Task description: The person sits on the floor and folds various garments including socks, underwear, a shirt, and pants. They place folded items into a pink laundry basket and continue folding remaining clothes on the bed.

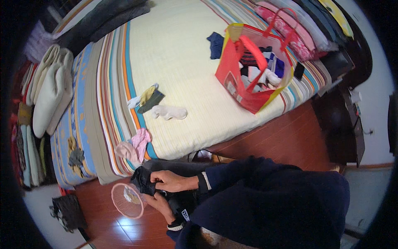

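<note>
My right hand (170, 181) is closed on a small black cloth garment (142, 181), fingers pinching its edge. Just below, my left hand (161, 206) grips the same garment from underneath; its fingers are partly hidden. The exact kind of garment is hard to make out. It hangs over the floor between the bed's edge and a pink lattice wastebasket (124, 201). On the bed close by lies a crumpled pink cloth piece (139, 145). Farther in are a white sock (169, 112), a dark green sock (151, 101) and a yellowish one (146, 94).
A red bag (245, 92) full of clothes and socks stands on the striped bedspread (178, 70). Beside it lie a dark blue cloth (215, 45) and a black phone (299, 71). Folded blankets (53, 93) are stacked at the left, with a black bag (68, 211) below them.
</note>
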A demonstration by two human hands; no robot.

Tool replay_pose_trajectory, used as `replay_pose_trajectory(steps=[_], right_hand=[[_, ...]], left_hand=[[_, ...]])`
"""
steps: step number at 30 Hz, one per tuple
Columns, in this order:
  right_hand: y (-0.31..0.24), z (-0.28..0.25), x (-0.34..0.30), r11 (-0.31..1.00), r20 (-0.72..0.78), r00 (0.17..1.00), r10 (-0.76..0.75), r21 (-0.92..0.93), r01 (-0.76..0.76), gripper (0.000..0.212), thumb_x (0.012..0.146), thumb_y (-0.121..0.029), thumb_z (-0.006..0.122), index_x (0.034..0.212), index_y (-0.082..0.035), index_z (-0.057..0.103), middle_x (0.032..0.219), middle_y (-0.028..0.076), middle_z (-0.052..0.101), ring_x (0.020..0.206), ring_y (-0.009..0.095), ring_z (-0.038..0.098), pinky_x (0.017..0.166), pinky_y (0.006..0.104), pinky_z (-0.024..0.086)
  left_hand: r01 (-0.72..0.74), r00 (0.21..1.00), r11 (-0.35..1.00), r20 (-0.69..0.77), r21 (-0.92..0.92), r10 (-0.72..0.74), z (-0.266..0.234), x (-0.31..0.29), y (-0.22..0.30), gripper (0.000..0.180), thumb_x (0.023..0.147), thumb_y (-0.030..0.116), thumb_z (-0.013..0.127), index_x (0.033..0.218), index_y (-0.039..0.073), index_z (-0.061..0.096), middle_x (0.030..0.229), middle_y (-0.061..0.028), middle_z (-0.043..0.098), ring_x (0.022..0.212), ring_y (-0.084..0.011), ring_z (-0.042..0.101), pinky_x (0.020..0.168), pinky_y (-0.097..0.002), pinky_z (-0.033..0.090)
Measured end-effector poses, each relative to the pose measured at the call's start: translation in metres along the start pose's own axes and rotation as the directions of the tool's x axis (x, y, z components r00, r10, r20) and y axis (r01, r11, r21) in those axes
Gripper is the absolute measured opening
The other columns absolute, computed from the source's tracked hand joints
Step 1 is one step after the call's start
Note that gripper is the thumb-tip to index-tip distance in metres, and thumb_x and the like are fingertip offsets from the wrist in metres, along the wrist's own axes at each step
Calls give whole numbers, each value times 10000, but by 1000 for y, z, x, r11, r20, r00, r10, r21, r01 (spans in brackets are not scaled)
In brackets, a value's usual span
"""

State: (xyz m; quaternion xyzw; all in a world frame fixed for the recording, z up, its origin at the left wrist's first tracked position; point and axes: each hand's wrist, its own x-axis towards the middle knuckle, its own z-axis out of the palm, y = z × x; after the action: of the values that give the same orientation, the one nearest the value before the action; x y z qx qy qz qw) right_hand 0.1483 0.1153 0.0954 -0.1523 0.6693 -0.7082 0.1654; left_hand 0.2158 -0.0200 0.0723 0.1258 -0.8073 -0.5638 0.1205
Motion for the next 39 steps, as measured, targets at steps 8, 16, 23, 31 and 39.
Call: replay_pose_trajectory(steps=[8,16,23,31,39], right_hand=[[27,5,6,915,68,990,120,380,-137,175,793,-164,610,848,2,624,756,77,609,709,147,544,627,304,431],[27,-11,11,985,-119,980,-162,37,167,351,845,-245,650,627,9,543,535,92,474,526,102,438,506,321,373],[32,-36,37,951,-50,999,20,310,-4,303,878,-274,636,701,-28,631,657,-63,540,648,21,461,561,221,391],[7,-71,22,920,521,835,179,212,-329,172,821,-153,695,827,10,641,741,-14,613,677,46,544,619,198,434],[26,-60,49,760,293,911,289,508,-404,105,815,-121,688,792,-34,636,725,-4,622,625,69,566,565,229,452]], left_hand=[[64,940,942,-337,330,54,1,28,-30,396,834,-51,371,1222,-105,425,1173,-209,503,1034,-291,496,936,-342,387],[353,901,687,34,-635,-432,-3,34,16,335,930,234,428,1138,-7,533,1054,-138,595,888,-291,625,774,-390,548],[608,787,770,21,-194,-616,14,15,8,342,839,50,407,1150,15,546,984,-111,627,758,-221,629,648,-332,530],[546,834,786,283,-291,-474,-6,12,-20,352,837,48,438,1155,-45,557,1024,-145,626,858,-217,613,769,-294,485],[229,905,969,348,89,-246,14,3,24,141,780,23,459,751,-60,569,667,-31,568,635,-98,484,559,-301,400]])
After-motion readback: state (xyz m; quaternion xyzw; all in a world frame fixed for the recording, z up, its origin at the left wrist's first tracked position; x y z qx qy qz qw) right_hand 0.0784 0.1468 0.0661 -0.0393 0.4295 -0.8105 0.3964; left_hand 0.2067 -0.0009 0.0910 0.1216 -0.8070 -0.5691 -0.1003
